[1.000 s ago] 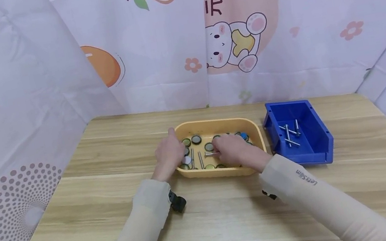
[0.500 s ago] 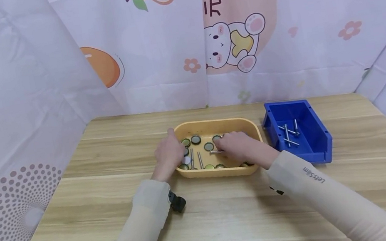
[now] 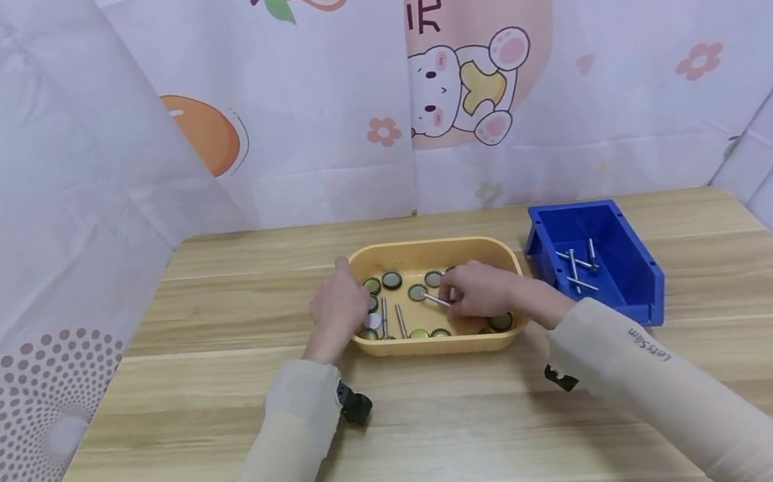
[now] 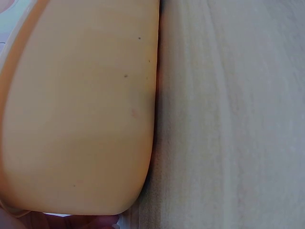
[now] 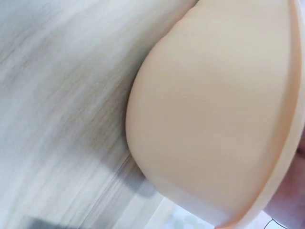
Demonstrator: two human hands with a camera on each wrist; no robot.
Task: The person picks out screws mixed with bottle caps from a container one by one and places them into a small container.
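Observation:
A shallow yellow-orange plastic basket [image 3: 441,344] holds bottle caps and several long metal screws. My left hand [image 3: 339,303] grips its left end; in the left wrist view a little of that hand shows past the end wall. Inside the basket, toward the right, my right hand [image 3: 481,290] pinches a screw [image 3: 435,300], which sticks out to the left from the fingertips. Near the screw's tip lies a bottle cap [image 3: 417,292]. Two more screws, one of them this screw [image 3: 402,321], lie left of it. The right wrist view shows mostly the basket's outer wall [image 5: 209,109].
Right of the basket stands a blue plastic bin [image 3: 633,261] with several screws [image 3: 576,266] in it. Both containers rest on a wood-grain table [image 3: 433,436]. A printed white curtain [image 3: 310,143] hangs behind the table's far edge.
The pinched screw has turned and risen slightly, its free end now near the middle cap. My right hand has shifted a little to the right, uncovering caps. My left hand stays put.

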